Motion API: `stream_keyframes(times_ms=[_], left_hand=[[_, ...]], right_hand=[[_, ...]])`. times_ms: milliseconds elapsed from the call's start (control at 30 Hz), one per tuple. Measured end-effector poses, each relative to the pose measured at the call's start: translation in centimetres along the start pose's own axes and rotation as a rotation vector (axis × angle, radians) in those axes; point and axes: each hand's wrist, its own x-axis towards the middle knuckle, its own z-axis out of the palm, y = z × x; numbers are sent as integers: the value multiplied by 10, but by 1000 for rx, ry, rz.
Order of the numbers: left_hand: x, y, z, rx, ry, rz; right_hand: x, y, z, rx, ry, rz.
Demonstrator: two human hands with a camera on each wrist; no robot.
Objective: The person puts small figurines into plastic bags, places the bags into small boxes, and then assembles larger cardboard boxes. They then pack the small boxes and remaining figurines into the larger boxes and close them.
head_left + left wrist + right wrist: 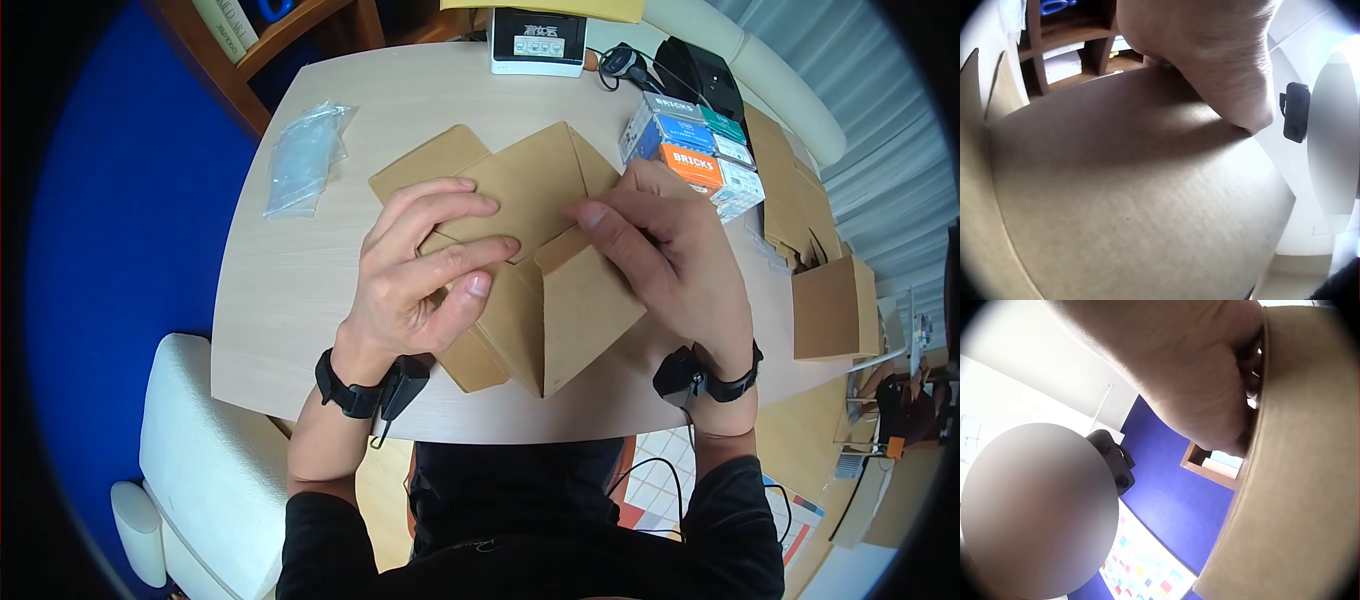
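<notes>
A brown cardboard box (530, 195), partly folded with flaps spread outward, is in front of the person over the near-middle part of a pale wood-look table (290, 330). The left hand (425, 255) lies across its upper panel, fingers spread and slightly bent, the fingertips touching the cardboard and the thumb held apart below them. The right hand (690, 245) has its fingers curled in and pinches the cardboard between thumb and forefinger, just above a brown triangular-looking side panel (590, 315). What lies inside this box cannot be seen.

Near the right hand, on the far side, stands a cluster of small printed cartons (685, 130) in blue, orange, green and white, some lettered "BRICKS"; their contents are hidden. Farther right sits another brown cardboard box (835, 310) beside flat brown cardboard (790, 190). Left of the partly folded box lies a clear plastic bag (305, 160). At the far edge are a white device with a black front (538, 45) and a dark handheld scanner (625, 65).
</notes>
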Motion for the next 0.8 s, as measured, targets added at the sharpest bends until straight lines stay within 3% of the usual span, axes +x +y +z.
stream_keyframes(times_ms=[633, 800], left_hand=[[-5, -8, 3, -78, 72, 2], [-6, -12, 0, -94, 273, -226]], right_hand=[[-1, -3, 5, -154, 18, -22], [-2, -4, -3, -194, 52, 104]])
